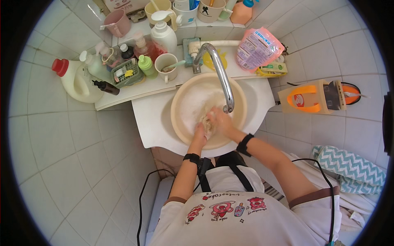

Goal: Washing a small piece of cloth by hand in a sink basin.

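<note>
A round cream plastic basin point(176, 127) stands in the white washbasin point(154, 123), holding whitish, sudsy water point(194, 95). Inside it, my left hand point(200, 133) grips a wet, pale, bunched cloth point(208, 125) from the lower left. My right hand point(221, 119), blurred by motion, is pressed to the same cloth from the right, its fingertips over the upper end. A chrome gooseneck faucet point(219, 66) arches over the basin, and its lower end is just above my right hand. Part of the cloth is hidden by my fingers.
On the left ledge stand a white detergent jug with a red cap point(80, 81), a green pump bottle point(147, 66) and a mug with a toothbrush point(166, 66). A pink refill pouch point(258, 49) stands at right. A paper bag point(303, 97) hangs on the right wall.
</note>
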The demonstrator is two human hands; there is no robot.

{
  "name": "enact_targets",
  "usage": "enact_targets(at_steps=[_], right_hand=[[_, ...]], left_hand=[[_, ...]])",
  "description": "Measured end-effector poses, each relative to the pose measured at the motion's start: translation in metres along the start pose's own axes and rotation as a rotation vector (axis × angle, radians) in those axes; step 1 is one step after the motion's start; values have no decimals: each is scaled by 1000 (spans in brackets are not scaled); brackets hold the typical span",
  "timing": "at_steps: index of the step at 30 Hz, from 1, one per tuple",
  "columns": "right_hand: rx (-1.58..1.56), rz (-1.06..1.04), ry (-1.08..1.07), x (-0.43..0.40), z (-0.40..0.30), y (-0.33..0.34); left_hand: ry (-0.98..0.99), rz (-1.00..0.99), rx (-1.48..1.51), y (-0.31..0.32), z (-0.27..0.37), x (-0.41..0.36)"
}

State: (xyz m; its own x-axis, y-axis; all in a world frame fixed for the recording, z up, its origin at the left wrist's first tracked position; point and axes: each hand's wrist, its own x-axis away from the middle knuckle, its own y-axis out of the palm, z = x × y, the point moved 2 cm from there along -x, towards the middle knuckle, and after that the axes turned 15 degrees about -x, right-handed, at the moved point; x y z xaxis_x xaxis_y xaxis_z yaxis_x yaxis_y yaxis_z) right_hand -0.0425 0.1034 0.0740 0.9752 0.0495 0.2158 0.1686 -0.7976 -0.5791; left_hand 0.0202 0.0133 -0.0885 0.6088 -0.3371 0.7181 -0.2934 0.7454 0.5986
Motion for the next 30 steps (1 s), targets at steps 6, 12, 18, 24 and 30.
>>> enact_targets(at_steps=[6,12,18,24,30], right_hand=[[91,-94,-35,8,26,49],[-51,120,160,-51,132,37],[73,-164,142,9,13,24],[260,-162,299,-10,74,37],[97,317,40,-26,61,0]], left_hand=[[-190,20,-89,9,14,18],[-49,23,-189,47,45,44],[-65,340,-124,28,41,42],[-145,25,-157,42,47,48],[-106,32,-280,33,47,47]])
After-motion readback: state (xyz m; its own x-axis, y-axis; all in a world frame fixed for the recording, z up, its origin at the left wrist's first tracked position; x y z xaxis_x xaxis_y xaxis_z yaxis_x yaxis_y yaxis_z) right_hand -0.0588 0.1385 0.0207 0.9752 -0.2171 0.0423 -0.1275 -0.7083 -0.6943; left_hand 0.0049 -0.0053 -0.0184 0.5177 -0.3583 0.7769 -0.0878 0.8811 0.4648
